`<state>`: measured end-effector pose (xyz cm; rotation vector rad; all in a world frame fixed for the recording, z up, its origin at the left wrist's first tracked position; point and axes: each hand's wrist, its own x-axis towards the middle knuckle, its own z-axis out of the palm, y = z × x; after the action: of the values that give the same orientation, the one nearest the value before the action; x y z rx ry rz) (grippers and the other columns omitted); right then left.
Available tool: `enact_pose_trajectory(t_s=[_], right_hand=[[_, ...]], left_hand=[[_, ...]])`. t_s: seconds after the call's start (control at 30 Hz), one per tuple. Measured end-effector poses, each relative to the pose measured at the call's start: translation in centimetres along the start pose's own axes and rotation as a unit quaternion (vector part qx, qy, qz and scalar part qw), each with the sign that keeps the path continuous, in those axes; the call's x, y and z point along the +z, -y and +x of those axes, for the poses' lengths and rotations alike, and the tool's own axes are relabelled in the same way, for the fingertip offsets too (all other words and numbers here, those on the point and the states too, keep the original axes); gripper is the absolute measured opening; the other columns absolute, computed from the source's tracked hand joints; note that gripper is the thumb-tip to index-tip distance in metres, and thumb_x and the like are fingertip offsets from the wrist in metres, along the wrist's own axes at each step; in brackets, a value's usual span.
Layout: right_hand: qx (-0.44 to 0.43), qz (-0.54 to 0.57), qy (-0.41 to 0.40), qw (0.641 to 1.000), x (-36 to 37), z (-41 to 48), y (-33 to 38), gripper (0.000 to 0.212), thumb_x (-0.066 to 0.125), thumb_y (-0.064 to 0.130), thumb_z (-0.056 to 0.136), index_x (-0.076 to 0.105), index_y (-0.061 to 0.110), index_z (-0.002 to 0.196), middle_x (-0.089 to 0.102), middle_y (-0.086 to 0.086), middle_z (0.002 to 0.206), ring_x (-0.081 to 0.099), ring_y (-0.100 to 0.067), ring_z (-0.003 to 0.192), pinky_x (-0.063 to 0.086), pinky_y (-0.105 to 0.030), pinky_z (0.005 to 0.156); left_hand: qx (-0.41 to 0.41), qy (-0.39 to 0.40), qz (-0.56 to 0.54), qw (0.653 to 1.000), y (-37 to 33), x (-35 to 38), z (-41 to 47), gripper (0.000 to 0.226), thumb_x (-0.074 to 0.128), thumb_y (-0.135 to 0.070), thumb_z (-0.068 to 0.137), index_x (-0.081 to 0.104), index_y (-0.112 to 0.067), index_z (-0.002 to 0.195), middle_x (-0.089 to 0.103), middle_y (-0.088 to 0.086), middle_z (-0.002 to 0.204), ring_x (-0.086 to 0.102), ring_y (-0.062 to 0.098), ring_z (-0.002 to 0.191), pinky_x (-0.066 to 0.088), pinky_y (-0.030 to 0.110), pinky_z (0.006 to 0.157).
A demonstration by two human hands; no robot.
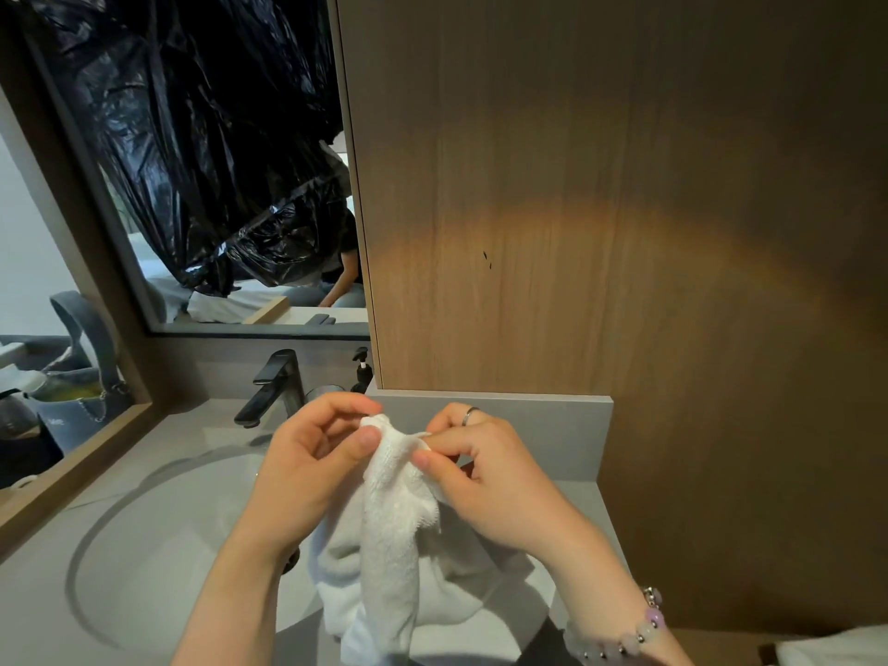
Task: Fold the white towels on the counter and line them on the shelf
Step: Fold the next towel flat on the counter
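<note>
A white towel (391, 535) hangs bunched in front of me, above the grey counter (158, 454). My left hand (307, 468) pinches its top edge between thumb and fingers. My right hand (480, 473), with a ring and a bead bracelet, pinches the same edge just to the right. More white towel cloth (456, 593) lies in a heap below, at the sink's right rim. No shelf is in view.
A round sink (158, 545) lies under my left arm, with a black tap (274, 384) and a dark pump bottle (361, 372) behind it. A wood panel (600, 209) stands right, a mirror covered by black plastic (216, 137) left, a grey bag (79, 377) far left.
</note>
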<state>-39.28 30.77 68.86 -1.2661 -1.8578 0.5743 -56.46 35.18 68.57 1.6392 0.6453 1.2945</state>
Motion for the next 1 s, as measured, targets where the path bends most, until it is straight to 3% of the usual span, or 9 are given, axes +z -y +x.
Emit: enact_pose_trajectory(t_s=[0.03, 0.1, 0.17, 0.3, 0.5, 0.67, 0.77, 0.9, 1.0], right_hand=[[0.002, -0.001, 0.002, 1.0, -0.1, 0.1, 0.0, 0.036, 0.055, 0.023, 0.094, 0.06, 0.003, 0.064, 0.047, 0.006, 0.082, 0.045, -0.002, 0.076, 0.032, -0.01, 0.066], [0.004, -0.014, 0.008, 1.0, -0.5, 0.2, 0.1, 0.037, 0.055, 0.022, 0.093, 0.057, 0.011, 0.059, 0.046, 0.007, 0.08, 0.044, 0.0, 0.074, 0.031, -0.009, 0.065], [-0.001, -0.045, 0.026, 0.999, -0.9, 0.3, 0.1, 0.037, 0.055, 0.022, 0.093, 0.052, 0.02, 0.057, 0.046, 0.007, 0.077, 0.043, 0.003, 0.073, 0.03, -0.008, 0.065], [-0.023, -0.074, 0.054, 0.996, -1.7, 0.8, 0.2, 0.041, 0.057, 0.022, 0.092, 0.044, 0.03, 0.055, 0.045, 0.006, 0.069, 0.041, -0.001, 0.067, 0.031, -0.013, 0.063], [0.008, -0.084, 0.085, 0.993, -4.0, 2.1, 0.8, 0.052, 0.059, 0.028, 0.091, 0.045, 0.029, 0.041, 0.042, 0.013, 0.058, 0.041, -0.006, 0.06, 0.032, -0.024, 0.064], [0.023, -0.105, 0.109, 0.988, -5.3, 3.7, 0.9, 0.051, 0.052, 0.033, 0.095, 0.03, 0.017, 0.052, 0.034, -0.003, 0.06, 0.03, -0.017, 0.056, 0.027, -0.032, 0.059], [0.041, -0.092, 0.101, 0.99, -5.7, 3.6, 0.2, 0.05, 0.05, 0.032, 0.096, 0.028, 0.018, 0.054, 0.027, 0.002, 0.055, 0.026, -0.013, 0.052, 0.023, -0.029, 0.055], [0.053, -0.13, 0.097, 0.985, -6.8, 3.3, -0.6, 0.052, 0.05, 0.036, 0.095, 0.029, 0.016, 0.052, 0.035, -0.004, 0.063, 0.032, -0.018, 0.056, 0.03, -0.035, 0.059], [0.069, -0.139, 0.102, 0.983, -7.5, 2.7, -0.9, 0.052, 0.05, 0.035, 0.095, 0.029, 0.013, 0.053, 0.039, 0.004, 0.066, 0.036, -0.016, 0.06, 0.04, -0.042, 0.069]], left_hand=[[-0.004, 0.004, -0.006, 1.0, -0.1, 0.0, 0.0, 0.032, 0.08, -0.054, 0.058, 0.071, -0.032, 0.08, 0.068, -0.005, 0.071, 0.063, 0.004, 0.067, 0.051, 0.014, 0.063], [0.0, -0.015, 0.026, 1.0, -0.4, 0.0, 0.3, 0.011, 0.073, -0.028, 0.075, 0.071, -0.033, 0.084, 0.068, -0.006, 0.071, 0.062, 0.003, 0.068, 0.051, 0.014, 0.064], [0.004, -0.021, 0.108, 0.994, -0.5, -0.4, 0.7, 0.025, 0.063, -0.008, 0.085, 0.07, -0.03, 0.094, 0.068, -0.006, 0.076, 0.062, 0.004, 0.072, 0.05, 0.013, 0.067], [0.021, -0.006, 0.209, 0.978, -1.2, -1.0, 1.5, 0.019, 0.062, -0.011, 0.087, 0.069, -0.029, 0.089, 0.068, -0.013, 0.086, 0.062, 0.002, 0.082, 0.047, 0.013, 0.074], [0.093, -0.022, 0.262, 0.96, -2.2, 0.2, 3.5, 0.024, 0.059, -0.01, 0.088, 0.062, -0.034, 0.092, 0.065, -0.017, 0.087, 0.058, -0.004, 0.083, 0.045, 0.007, 0.068], [0.12, -0.027, 0.21, 0.97, -3.9, 0.7, 6.3, 0.022, 0.056, -0.01, 0.09, 0.061, -0.031, 0.094, 0.063, -0.022, 0.082, 0.057, -0.005, 0.079, 0.044, 0.009, 0.074], [0.124, -0.02, 0.206, 0.97, -4.7, 0.6, 7.6, 0.023, 0.057, -0.01, 0.091, 0.061, -0.033, 0.092, 0.063, -0.017, 0.082, 0.057, -0.004, 0.08, 0.045, 0.012, 0.078], [0.125, -0.041, 0.212, 0.968, -4.6, 0.3, 8.2, 0.022, 0.056, -0.013, 0.092, 0.061, -0.034, 0.094, 0.062, -0.014, 0.085, 0.057, 0.004, 0.082, 0.045, 0.022, 0.078], [0.121, -0.077, 0.193, 0.971, -4.5, 0.1, 8.3, 0.024, 0.054, -0.012, 0.093, 0.06, -0.036, 0.093, 0.062, -0.013, 0.089, 0.057, 0.002, 0.084, 0.044, 0.02, 0.078]])
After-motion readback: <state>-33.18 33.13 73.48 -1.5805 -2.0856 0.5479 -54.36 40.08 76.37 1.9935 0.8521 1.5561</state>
